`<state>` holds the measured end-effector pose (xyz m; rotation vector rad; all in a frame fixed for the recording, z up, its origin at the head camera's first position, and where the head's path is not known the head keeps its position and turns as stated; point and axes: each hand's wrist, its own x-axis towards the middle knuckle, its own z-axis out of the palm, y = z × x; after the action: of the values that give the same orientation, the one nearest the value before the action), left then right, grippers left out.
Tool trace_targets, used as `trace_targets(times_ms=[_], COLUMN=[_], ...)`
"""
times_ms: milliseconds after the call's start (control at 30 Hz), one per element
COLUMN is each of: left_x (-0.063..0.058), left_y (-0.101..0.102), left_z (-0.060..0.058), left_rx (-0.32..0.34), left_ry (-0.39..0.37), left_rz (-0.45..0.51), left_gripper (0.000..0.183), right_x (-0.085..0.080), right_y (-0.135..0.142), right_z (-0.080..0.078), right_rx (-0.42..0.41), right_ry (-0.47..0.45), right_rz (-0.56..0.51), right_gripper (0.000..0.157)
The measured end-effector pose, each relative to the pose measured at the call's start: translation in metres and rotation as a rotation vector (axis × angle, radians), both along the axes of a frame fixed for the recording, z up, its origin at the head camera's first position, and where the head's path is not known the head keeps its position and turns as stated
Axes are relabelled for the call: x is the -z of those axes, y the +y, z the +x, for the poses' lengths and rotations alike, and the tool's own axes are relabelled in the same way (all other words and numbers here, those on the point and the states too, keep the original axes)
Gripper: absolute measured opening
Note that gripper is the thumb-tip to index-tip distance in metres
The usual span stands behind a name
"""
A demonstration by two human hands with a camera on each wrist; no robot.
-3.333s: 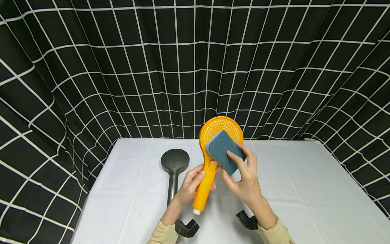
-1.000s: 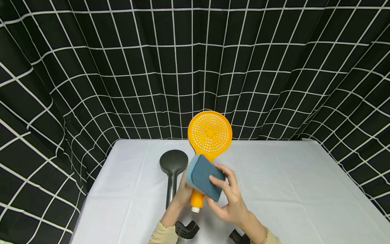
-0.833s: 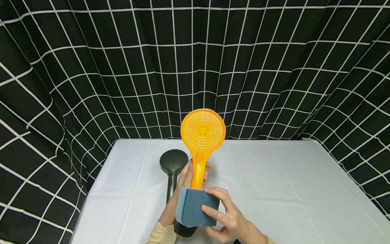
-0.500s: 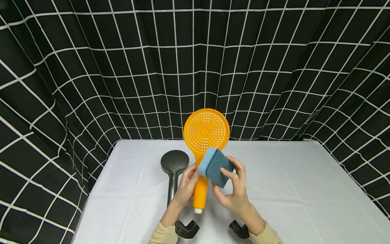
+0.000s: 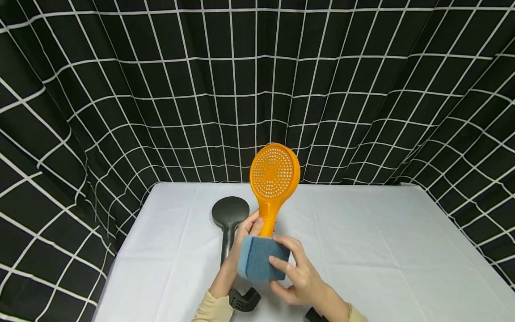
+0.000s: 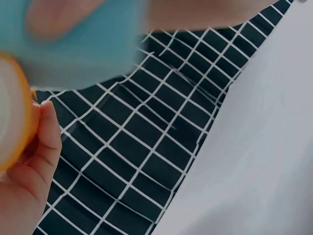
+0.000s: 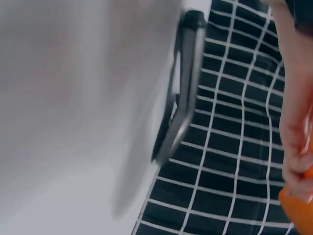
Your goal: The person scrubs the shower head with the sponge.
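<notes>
An orange shower head (image 5: 275, 174) with a perforated round face stands upright above the table in the head view. My left hand (image 5: 246, 237) grips its handle, fingers wrapped behind it. My right hand (image 5: 299, 275) pinches a blue sponge (image 5: 265, 259) by its edges, with the dark scouring side toward the camera. The sponge covers the lower handle; whether it touches the handle cannot be told from the head view. In the left wrist view the sponge (image 6: 83, 49) is blurred above the handle's round end (image 6: 12, 115).
A dark grey shower head (image 5: 230, 212) lies on the white-covered table (image 5: 362, 232), left of my hands. Black wrist mounts (image 5: 244, 299) sit at both wrists. Behind the table hangs a black curtain (image 5: 225, 89) with a white grid.
Over these frames the sponge goes down, up and down again along the shower head, now at the lower handle. Earlier it lay against the perforated face. The shower head has turned slightly.
</notes>
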<state>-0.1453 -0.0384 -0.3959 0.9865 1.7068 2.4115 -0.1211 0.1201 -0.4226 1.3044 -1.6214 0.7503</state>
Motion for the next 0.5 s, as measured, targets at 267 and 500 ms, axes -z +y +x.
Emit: trace_targets(times_ms=[267, 500], left_x=[0.026, 0.021], left_y=[0.011, 0.006], left_z=[-0.007, -0.006], left_rx=[-0.026, -0.080], left_ry=[0.046, 0.044], left_rz=[-0.087, -0.109], left_gripper=[0.032, 0.029], right_x=[-0.020, -0.016], right_y=[0.015, 0.007], right_z=[-0.035, -0.023], right_rx=[0.299, 0.227], right_ry=[-0.017, -0.089], right_rz=[-0.244, -0.184], right_gripper=[0.028, 0.031])
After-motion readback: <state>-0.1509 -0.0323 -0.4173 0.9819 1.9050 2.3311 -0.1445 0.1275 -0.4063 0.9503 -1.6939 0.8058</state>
